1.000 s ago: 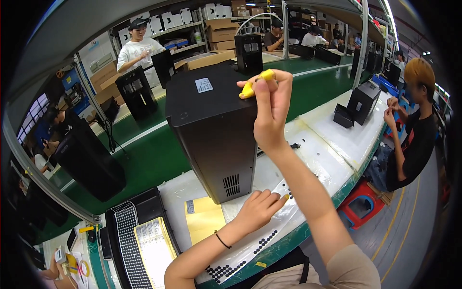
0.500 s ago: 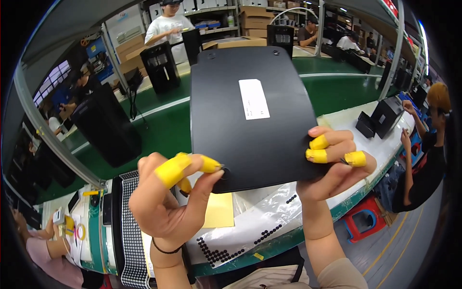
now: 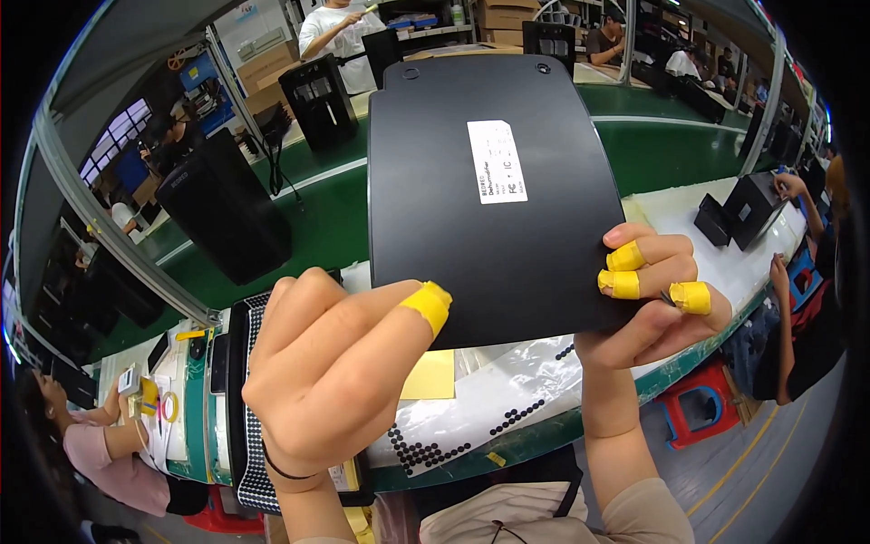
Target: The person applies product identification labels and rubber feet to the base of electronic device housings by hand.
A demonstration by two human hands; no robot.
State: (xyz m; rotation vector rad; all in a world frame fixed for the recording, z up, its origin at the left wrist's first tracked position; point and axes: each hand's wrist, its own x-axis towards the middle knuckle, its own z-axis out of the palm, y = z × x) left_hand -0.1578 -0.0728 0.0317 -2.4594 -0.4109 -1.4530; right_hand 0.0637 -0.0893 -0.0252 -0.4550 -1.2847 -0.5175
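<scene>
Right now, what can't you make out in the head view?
- Head view, black appliance housing: lower-left corner hidden by left hand.
- Head view, white label: finest print too small.
- Head view, dark piece at right thumb: too small to identify.
- Head view, standing person in white: head mostly cut off by top edge.

Factory assembly hall: green conveyor belt (image 3: 666,156), cartons (image 3: 270,71), several workers (image 3: 111,449).

Around the black box (image 3: 453,254), room opens at three o'clock over the white table (image 3: 666,218); tall case (image 3: 227,208) blocks nine, left hand (image 3: 335,372) seven, right hand (image 3: 675,331) four.
</scene>
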